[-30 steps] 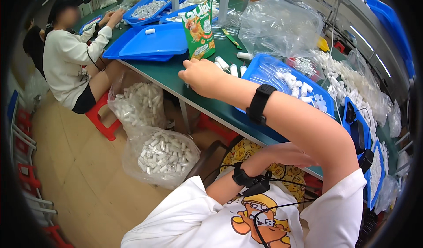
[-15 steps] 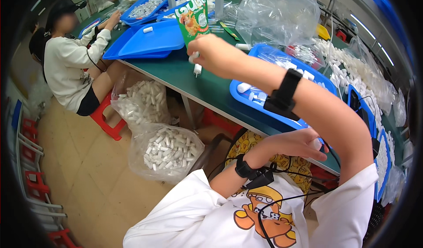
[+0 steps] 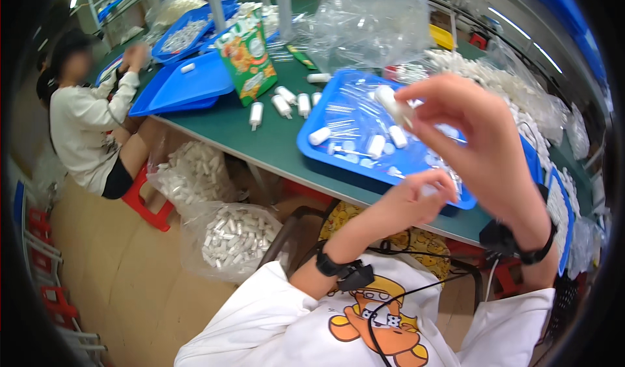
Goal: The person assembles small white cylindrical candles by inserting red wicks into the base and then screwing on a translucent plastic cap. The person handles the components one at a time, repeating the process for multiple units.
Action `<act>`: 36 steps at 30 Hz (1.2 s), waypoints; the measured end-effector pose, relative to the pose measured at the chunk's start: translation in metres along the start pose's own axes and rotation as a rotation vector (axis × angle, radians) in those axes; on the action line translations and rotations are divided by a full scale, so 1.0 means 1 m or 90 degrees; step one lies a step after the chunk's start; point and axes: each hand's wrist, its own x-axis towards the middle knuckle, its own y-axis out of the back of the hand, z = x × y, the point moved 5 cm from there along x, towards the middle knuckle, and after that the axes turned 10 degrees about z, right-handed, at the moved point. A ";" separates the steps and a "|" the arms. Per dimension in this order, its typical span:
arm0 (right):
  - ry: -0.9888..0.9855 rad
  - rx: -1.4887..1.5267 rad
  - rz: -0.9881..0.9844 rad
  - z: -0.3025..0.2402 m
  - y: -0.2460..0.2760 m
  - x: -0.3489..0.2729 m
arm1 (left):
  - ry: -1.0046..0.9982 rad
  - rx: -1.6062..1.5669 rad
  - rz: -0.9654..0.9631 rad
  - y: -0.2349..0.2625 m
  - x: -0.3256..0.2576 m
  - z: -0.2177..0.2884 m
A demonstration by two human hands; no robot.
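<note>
Over the blue tray point(image 3: 311, 147), my right hand point(image 3: 475, 129) pinches a white cylinder point(image 3: 388, 100) between thumb and forefinger, slightly blurred. My left hand point(image 3: 413, 201) is closed near the tray's front edge, around a small whitish piece point(image 3: 428, 190) mostly hidden by the fingers. In the tray lie white cylinders point(image 3: 375, 146), small pale round parts and thin clear tubes point(image 3: 345, 110). Left of the tray, several more white cylinders point(image 3: 282, 106) with narrow tips lie on the green table point(image 3: 221, 132), beside an upright green snack bag point(image 3: 249, 61).
Empty-looking stacked blue trays point(image 3: 208, 84) hold one cylinder at the left. A big clear plastic bag point(image 3: 371, 25) and a heap of white parts point(image 3: 478, 74) lie behind. Bags of white pieces point(image 3: 237, 240) stand on the floor. Another person point(image 3: 91, 126) sits at the far left.
My right hand has come back from beside the snack bag to above the tray, now with a white cylinder. My left hand has shifted slightly left and closed. The view has turned rightward.
</note>
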 end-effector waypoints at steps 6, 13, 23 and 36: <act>0.144 -0.191 0.167 -0.023 0.018 -0.081 | 0.033 -0.246 0.170 -0.004 -0.006 0.015; 0.304 -0.193 0.233 -0.024 0.011 -0.115 | -0.059 -0.185 0.036 -0.013 -0.036 0.026; 0.317 -0.175 0.287 -0.025 0.008 -0.131 | -0.085 -0.180 0.066 -0.025 -0.047 0.027; 0.115 -0.018 0.211 -0.009 0.014 -0.121 | -0.021 -0.115 0.077 -0.029 -0.047 0.026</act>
